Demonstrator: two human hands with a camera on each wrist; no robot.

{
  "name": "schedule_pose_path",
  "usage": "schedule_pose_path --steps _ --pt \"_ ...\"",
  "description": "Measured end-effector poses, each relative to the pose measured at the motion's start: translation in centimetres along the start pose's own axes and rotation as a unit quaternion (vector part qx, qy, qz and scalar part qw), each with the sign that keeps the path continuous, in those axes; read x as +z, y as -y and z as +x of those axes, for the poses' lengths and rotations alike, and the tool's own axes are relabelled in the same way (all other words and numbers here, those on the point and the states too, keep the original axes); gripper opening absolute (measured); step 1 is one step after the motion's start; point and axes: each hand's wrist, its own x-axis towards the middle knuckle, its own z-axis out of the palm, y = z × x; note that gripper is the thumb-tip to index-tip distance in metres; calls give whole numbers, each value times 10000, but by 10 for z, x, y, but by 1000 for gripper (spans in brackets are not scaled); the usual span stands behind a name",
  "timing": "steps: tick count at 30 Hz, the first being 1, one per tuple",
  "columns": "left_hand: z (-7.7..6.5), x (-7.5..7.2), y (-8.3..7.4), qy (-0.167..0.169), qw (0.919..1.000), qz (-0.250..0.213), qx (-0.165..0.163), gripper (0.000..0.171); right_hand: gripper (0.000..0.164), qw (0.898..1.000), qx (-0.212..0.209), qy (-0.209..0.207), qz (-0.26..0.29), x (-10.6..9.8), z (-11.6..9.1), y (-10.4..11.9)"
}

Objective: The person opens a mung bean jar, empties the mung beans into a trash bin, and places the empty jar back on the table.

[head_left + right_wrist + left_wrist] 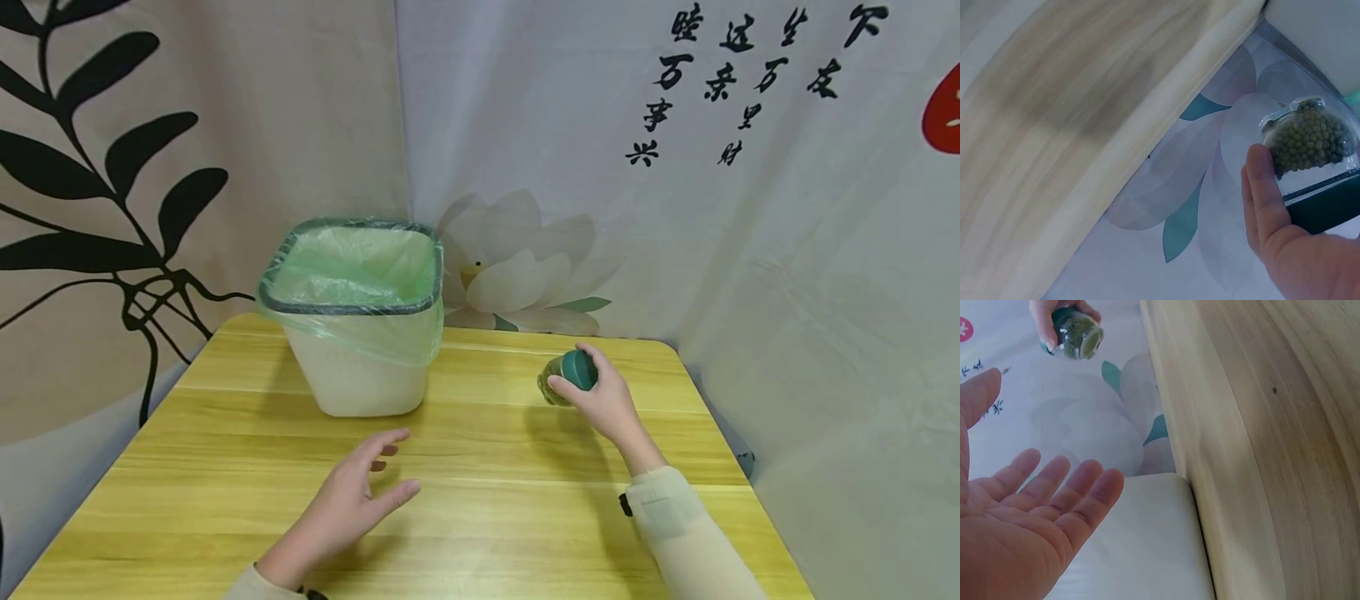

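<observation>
My right hand (609,407) grips a clear jar (1310,139) by its dark green lid (580,369), thumb on one side and fingers on the other. Green beans, like mung beans, partly fill the jar. It is held tilted above the right rear of the table, its base toward the left and its shadow on the wood below. My left hand (348,504) is over the table in front of the bin, holding nothing. In the left wrist view its fingers (1085,478) are spread and only slightly bent, with the palm showing.
A white bin (360,383) lined with a thin green bag (360,279) stands at the table's left rear, a dark ring around its rim. The yellow wooden table (480,533) ends at a printed curtain (525,150) behind; another curtain hangs at the right.
</observation>
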Motion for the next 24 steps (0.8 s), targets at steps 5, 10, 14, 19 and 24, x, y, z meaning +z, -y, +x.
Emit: schedule_pose_path --steps 5,10,14,19,24 --pt "1 0 0 -1 9999 -121 -66 67 91 10000 -9 -20 37 -2 -8 3" --pt "1 1 2 53 9998 -203 -22 68 88 10000 -37 -47 36 -3 -15 7" --pt "3 0 1 88 9997 -232 -27 71 87 9999 -116 -42 22 -3 -19 9" --pt "4 0 1 95 9996 -238 -78 72 85 9998 -169 -21 35 -4 -26 14" --pt "4 2 3 43 9998 -184 -66 74 84 9998 -207 -29 54 -4 -32 18"
